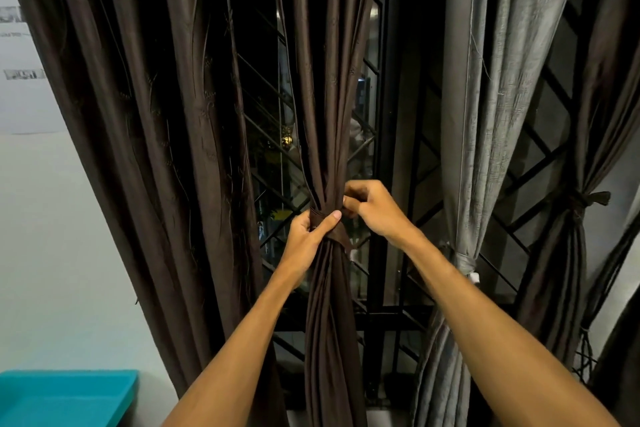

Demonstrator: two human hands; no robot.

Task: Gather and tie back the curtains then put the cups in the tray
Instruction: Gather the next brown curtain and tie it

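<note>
Pale wall (52,218) and a dark barred window (391,149) are backing the gathered dark brown satin curtain (329,114) at centre, a teal plastic tray (62,399) sitting lower left; the left hand (308,239) is clasping its brown fabric tie band (337,237), the right hand (374,211) pinching it with curled fingers.

A pale, plain wall (45,236) fills the left side, with a printed paper sheet (24,80) stuck near its upper left edge. The window is dark behind a black metal grille (266,80) of diagonal bars and an upright frame post (391,149). A small yellow light (286,140) glows outside.
</note>
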